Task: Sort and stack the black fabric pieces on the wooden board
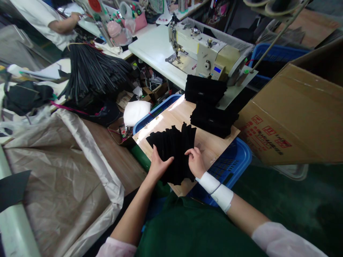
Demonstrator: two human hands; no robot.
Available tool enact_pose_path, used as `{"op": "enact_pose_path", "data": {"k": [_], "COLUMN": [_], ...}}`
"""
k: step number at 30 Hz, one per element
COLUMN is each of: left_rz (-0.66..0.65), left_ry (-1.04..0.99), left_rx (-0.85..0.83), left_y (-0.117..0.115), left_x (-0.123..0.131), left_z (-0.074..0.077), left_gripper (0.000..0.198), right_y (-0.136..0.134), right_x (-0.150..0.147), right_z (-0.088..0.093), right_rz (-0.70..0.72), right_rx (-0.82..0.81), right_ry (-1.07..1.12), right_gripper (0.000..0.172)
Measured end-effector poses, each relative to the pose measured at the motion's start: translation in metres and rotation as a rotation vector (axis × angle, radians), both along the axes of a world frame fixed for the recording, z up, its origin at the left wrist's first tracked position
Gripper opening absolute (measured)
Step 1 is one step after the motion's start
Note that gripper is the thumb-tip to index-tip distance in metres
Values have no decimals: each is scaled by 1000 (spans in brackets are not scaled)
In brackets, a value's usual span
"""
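Observation:
A fanned stack of black fabric pieces (174, 142) lies on a light wooden board (166, 119), its far edges ragged and uneven. My left hand (158, 164) grips the stack's left side, thumb across the top and the other fingers partly hidden along the edge. On the right side, my right hand (196, 162) has curled fingers, with a bent finger and thumb at the fabric's edge. A white band (214, 187) wraps my right wrist. Behind, two more folded black fabric bundles (214, 119) rest at the board's far right.
Under the board is a blue plastic basket (241, 153). A sewing machine (211, 53) stands on a white table ahead. To the right is a cardboard box (292, 114). Black strips (93, 69) hang in a bunch at left, near a co-worker's arm (64, 25). A fabric-lined bin (66, 178) stands at left.

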State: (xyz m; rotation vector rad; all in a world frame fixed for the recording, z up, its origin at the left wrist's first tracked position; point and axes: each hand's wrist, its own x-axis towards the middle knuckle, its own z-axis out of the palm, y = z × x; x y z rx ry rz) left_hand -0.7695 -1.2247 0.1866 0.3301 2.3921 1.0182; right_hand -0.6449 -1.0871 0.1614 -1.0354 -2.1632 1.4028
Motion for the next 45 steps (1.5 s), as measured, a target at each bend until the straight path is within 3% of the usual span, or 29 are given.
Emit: {"op": "enact_pose_path", "data": {"k": [4, 7, 12, 17, 23, 29, 36, 41, 45], "left_rz": [-47, -45, -29, -66, -67, -54, -36, 19, 33], "left_ry": [49, 45, 47, 87, 85, 72, 44, -20, -17], "left_rx": [-39, -24, -20, -52, -62, -65, -51, 7, 23], "left_y": [2, 3, 2, 2, 5, 7, 7, 3, 1], "left_x": [7, 9, 8, 7, 10, 12, 11, 2, 0], "left_z": [1, 2, 0, -1, 3, 5, 7, 0, -3], "left_gripper": [128, 128, 129, 119, 125, 124, 128, 114, 111], "right_y": [-6, -11, -7, 0, -5, -11, -2, 6, 7], "right_x": [-8, -12, -9, -5, -10, -15, -11, 2, 5], "right_z": [11, 15, 3, -5, 3, 13, 2, -2, 1], "right_rz": [13, 6, -12, 17, 12, 27, 4, -81, 37], "right_rx": [-4, 3, 8, 35, 8, 1, -5, -4, 86], "right_ry": [-89, -148, -111, -94, -100, -160, -169, 22, 6], "right_gripper": [21, 40, 25, 31, 30, 41, 16, 48, 26]}}
